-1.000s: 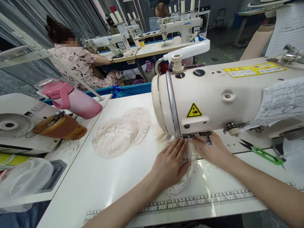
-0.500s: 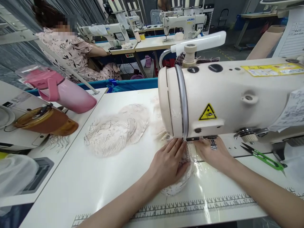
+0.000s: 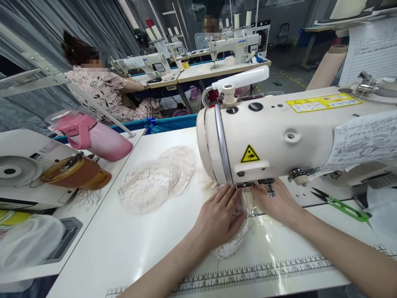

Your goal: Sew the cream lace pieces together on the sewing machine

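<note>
A cream sewing machine (image 3: pixel 279 136) stands on the white table (image 3: pixel 130 244). Under its head lies a pale lace piece (image 3: pixel 231 246). My left hand (image 3: pixel 218 217) rests flat on the lace, fingers stretched toward the needle area. My right hand (image 3: pixel 274 203) presses the lace from the right, just below the presser foot (image 3: pixel 270 190). Both hands touch the fabric; the needle itself is hidden by the machine head.
A heap of lace pieces (image 3: pixel 156 180) lies left of the machine. A pink jug (image 3: pixel 94 136) and a brown container (image 3: pixel 74 174) lie on the neighbouring table. Green thread snips (image 3: pixel 341 205) lie at right. A co-worker (image 3: pixel 99 87) sits at a machine behind.
My hands stay on the lace at the presser foot with almost no shift. The camera view has swung, first down and left, then back.
</note>
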Available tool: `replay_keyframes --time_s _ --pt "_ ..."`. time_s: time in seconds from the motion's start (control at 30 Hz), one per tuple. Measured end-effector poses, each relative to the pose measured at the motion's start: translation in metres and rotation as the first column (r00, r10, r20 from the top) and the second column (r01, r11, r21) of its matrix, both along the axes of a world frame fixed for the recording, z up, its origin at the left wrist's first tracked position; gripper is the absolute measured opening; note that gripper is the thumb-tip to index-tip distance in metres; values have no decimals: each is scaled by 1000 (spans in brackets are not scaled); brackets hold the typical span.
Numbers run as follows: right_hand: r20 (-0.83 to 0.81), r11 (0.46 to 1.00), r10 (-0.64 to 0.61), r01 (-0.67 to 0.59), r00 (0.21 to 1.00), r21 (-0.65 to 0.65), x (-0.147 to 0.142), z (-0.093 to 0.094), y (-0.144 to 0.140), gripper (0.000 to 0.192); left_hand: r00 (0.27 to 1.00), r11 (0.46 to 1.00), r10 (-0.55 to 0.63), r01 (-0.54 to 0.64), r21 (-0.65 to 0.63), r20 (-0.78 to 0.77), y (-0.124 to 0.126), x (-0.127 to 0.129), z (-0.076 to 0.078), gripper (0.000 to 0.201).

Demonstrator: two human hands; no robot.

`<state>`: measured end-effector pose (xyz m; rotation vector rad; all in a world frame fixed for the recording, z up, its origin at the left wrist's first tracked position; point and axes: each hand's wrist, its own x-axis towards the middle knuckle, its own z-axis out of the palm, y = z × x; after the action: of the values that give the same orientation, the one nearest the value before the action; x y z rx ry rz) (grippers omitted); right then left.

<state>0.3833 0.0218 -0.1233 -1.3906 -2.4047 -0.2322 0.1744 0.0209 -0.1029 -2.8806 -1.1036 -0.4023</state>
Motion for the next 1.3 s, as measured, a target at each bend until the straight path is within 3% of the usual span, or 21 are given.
replay_keyframes --time_s 0.17,0.37,0.53,0.63,0.7,0.77,0.87,1.03,1.13,1.23,1.3 --pt "-35 993 16 -11 999 118 0 -4 4 36 1000 1000 7 -7 -1 -27 0 0 1 54" --pt "-113 938 111 -67 987 339 -2 4 1 35 999 1000 6 -6 3 -35 -2 0 3 56" --pt "-68 923 298 -269 952 274 -7 7 -5 30 998 994 -37 31 100 59 -5 0 7 48" --pt "-53 882 402 -372 914 290 -8 6 -7 24 985 973 -148 129 190 91 -16 -1 18 25" --pt "-42 860 459 -432 888 271 -9 4 -7 21 965 939 -261 245 242 39 -27 -4 27 12" --pt "-38 851 497 -478 867 217 -9 2 -8 19 934 893 -354 355 277 -54 -39 -11 33 11" --pt "-45 850 518 -507 854 144 -9 2 -9 18 916 872 -365 399 285 -164 -53 -23 32 15" --pt "-78 852 523 -519 849 65 -6 10 -10 13 952 896 -254 298 330 -170 -65 -37 16 18" --pt "-118 848 526 -531 842 -11 -4 16 -11 6 979 933 -198 204 296 -49 -68 -40 12 22" --pt "-172 842 520 -536 837 -63 -3 17 -13 11 994 995 -36 27 95 101 -67 -40 23 20" --pt "-177 853 508 -521 843 -37 -6 14 -13 18 982 984 145 -131 -121 118 -65 -38 36 20"
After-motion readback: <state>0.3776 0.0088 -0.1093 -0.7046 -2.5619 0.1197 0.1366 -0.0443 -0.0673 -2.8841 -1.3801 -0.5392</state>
